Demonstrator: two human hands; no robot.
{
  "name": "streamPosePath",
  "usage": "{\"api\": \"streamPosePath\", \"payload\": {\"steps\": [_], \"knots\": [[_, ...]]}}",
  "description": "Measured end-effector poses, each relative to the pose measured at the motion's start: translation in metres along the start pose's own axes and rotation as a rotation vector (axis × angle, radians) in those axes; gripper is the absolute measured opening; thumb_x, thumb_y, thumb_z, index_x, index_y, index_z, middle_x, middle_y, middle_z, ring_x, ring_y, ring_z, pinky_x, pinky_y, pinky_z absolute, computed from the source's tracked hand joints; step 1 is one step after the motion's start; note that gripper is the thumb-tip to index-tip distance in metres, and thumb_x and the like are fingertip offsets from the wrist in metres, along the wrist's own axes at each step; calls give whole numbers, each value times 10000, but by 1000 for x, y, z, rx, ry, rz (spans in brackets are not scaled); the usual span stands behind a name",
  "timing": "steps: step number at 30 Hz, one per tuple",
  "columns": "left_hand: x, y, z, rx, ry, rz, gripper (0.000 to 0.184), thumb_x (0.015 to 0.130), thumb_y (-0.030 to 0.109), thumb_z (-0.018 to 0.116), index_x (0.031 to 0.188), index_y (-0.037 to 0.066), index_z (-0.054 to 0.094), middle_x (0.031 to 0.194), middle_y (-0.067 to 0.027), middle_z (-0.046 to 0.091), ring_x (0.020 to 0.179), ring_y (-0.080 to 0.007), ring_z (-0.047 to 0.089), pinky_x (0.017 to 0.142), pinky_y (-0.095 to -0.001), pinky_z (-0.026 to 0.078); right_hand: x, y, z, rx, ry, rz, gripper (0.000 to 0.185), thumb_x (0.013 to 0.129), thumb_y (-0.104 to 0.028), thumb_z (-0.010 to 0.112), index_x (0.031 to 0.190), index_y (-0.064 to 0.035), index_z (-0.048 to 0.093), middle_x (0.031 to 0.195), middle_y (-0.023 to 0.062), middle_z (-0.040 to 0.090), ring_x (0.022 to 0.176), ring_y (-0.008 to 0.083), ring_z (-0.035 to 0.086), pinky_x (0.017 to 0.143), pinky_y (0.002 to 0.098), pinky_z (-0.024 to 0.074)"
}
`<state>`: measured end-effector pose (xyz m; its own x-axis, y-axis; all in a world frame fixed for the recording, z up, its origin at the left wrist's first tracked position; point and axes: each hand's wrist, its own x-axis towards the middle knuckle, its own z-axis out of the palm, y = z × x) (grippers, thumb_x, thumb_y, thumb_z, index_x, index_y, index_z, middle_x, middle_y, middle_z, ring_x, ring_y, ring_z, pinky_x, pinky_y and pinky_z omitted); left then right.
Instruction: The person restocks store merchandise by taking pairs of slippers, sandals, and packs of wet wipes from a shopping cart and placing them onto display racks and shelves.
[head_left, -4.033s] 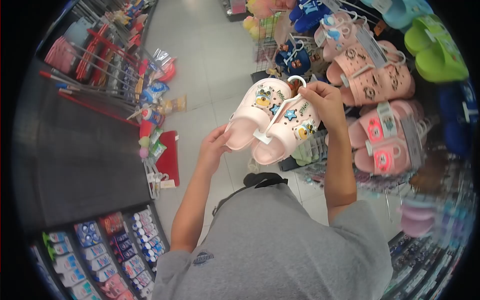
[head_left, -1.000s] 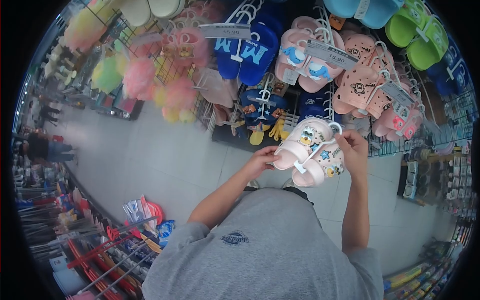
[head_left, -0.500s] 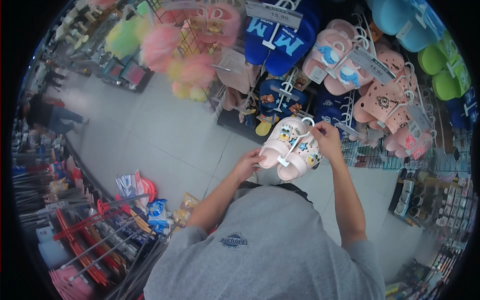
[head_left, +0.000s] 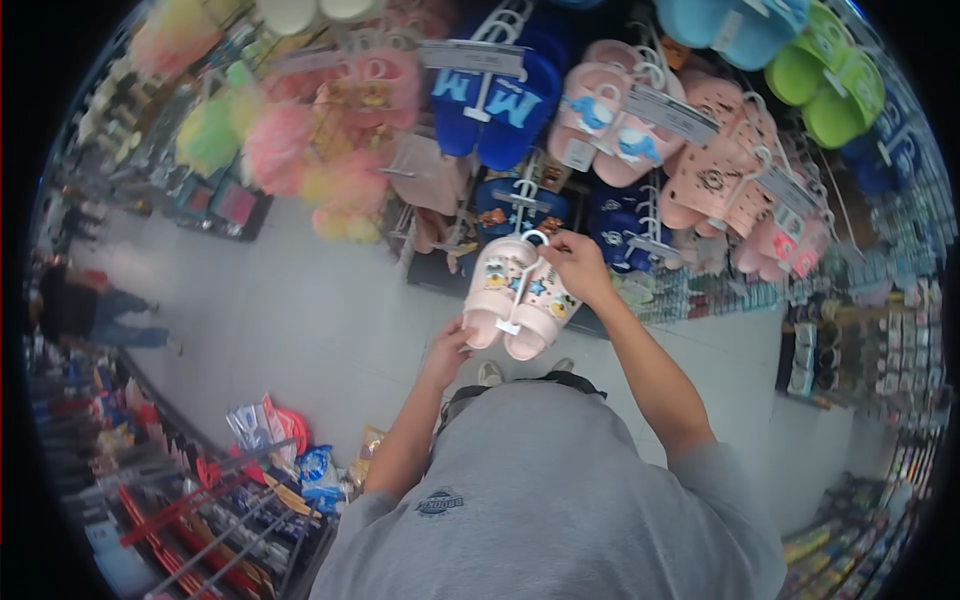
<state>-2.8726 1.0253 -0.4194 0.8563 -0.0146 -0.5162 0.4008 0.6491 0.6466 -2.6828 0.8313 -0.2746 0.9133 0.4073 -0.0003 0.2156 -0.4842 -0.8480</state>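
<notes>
A pair of pale pink clogs (head_left: 497, 290) with cartoon charms and blue stars is held in front of my body, joined by a white plastic hanger (head_left: 521, 284). My right hand (head_left: 578, 268) pinches the hanger's hook end at the top of the pair. At the lower left, the fingers of my left hand (head_left: 447, 350) close on the heel end of one clog. Just behind hang dark blue clogs (head_left: 513, 206) with bear charms, partly covered by the held pair.
Blue slippers (head_left: 492, 105), pink clogs (head_left: 714, 170) and green slippers (head_left: 822, 85) hang on racks ahead, with price tags jutting out. Fluffy pastel items (head_left: 280, 150) hang to the left. Packaged goods and poles (head_left: 235, 500) stand lower left. A person (head_left: 100, 310) is at far left on the tiled floor (head_left: 290, 320).
The view has shifted, so the racks and the clogs appear farther left. The clogs are turned more upright, and both hands keep their grip on the pair and its hanger.
</notes>
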Motion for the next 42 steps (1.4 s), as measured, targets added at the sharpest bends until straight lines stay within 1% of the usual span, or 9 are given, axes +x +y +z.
{"api": "streamPosePath", "payload": {"steps": [5, 17, 22, 28, 30, 32, 34, 39, 42], "knots": [[2, 7, 11, 35, 36, 16, 368, 865, 180, 626, 1219, 141, 533, 1043, 41, 595, 910, -91, 545, 697, -285, 431, -5, 9, -9, -21, 103, 16, 234, 798, -207, 688, 844, 19, 648, 768, 188, 652, 694, 278, 643, 646, 377, 488], [35, 30, 76, 177, -265, -25, 317, 868, 151, 625, 1170, 130, 530, 1047, 24, 594, 912, -96, 557, 696, -263, 451, -42, 14, -86, -103, 384, 84, 221, 834, -202, 649, 851, 16, 618, 779, 180, 604, 713, 303, 599, 667, 399, 468], [39, 37, 101, 205, -341, -21, 325, 865, 146, 626, 1174, 125, 528, 1053, 12, 593, 919, -106, 568, 696, -268, 468, -55, 16, -115, -86, 448, 2, 241, 829, -210, 661, 860, 25, 617, 810, 198, 608, 736, 310, 597, 678, 390, 473], [39, 55, 122, 184, -382, 24, 334, 860, 120, 621, 1179, 120, 522, 1053, -5, 581, 917, -123, 571, 707, -275, 478, -55, -5, -137, -84, 448, 4, 250, 835, -211, 670, 878, 29, 612, 865, 173, 599, 730, 259, 609, 690, 355, 486], [38, 59, 124, 164, -365, 52, 476, 834, 132, 655, 1267, 42, 480, 1098, -51, 589, 930, -135, 579, 700, -265, 463, -52, -6, -138, -7, 458, 13, 242, 839, -204, 670, 888, 25, 612, 855, 167, 598, 714, 243, 606, 671, 345, 483], [38, 65, 127, 177, -358, 67, 488, 838, 138, 651, 1285, 54, 473, 1109, -34, 584, 931, -127, 574, 700, -261, 462, -46, -9, -142, -9, 439, -10, 235, 841, -189, 666, 892, 32, 605, 817, 153, 611, 685, 213, 598, 641, 332, 475], [37, 71, 130, 203, -355, 89, 397, 858, 142, 627, 1231, 100, 497, 1089, -7, 566, 932, -116, 561, 707, -262, 468, -42, -16, -144, 90, 439, -64, 231, 842, -176, 664, 883, 41, 597, 761, 131, 615, 655, 177, 584, 609, 317, 465], [32, 86, 136, 214, -310, 146, 417, 865, 180, 626, 1250, 92, 495, 1052, 4, 576, 912, -102, 552, 719, -247, 436, -24, -18, -147, 62, 438, -172, 229, 842, -180, 660, 855, 43, 609, 688, 79, 592, 596, 119, 524, 550, 286, 427], [31, 92, 136, 236, -296, 163, 443, 856, 172, 630, 1269, 96, 487, 1056, 7, 578, 912, -95, 548, 710, -249, 435, -15, -18, -148, 99, 382, -155, 232, 838, -189, 665, 857, 38, 617, 671, 62, 591, 587, 99, 510, 544, 272, 418]]}}
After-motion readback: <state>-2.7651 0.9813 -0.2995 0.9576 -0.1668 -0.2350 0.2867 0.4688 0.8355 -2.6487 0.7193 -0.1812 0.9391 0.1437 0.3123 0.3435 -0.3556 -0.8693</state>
